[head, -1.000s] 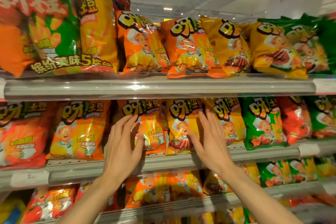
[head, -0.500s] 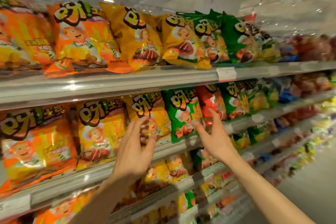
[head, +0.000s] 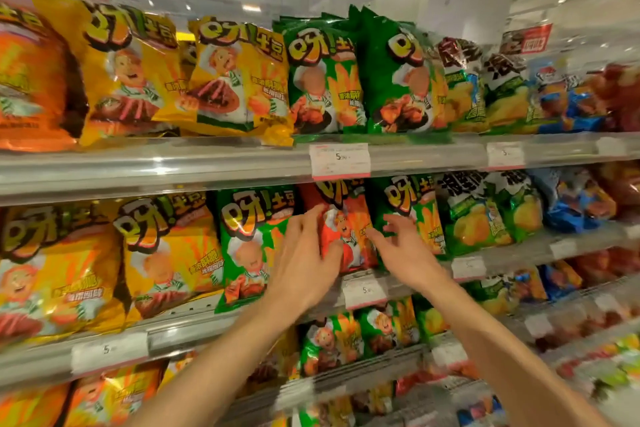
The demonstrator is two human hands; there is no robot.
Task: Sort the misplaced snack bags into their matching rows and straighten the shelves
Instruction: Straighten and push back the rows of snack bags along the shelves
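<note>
While both hands close on the red snack bag (head: 346, 236) wedged btwn green bags (head: 256, 246) at mid-shelf front edge, left hand (head: 304, 260) fingers spread, prob. touching it; right hand (head: 405, 246) open, empty. Yanking could drag neighbours off.

red snack bag (head: 349, 232) stands upright between two green bags (head: 252, 246) on the middle shelf.

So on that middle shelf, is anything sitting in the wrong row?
Yes. A red bag stands on the middle shelf between two green bags, the only red one in that green stretch. The left hand rests against its left edge; the right hand reaches in at its right, both open.
</note>
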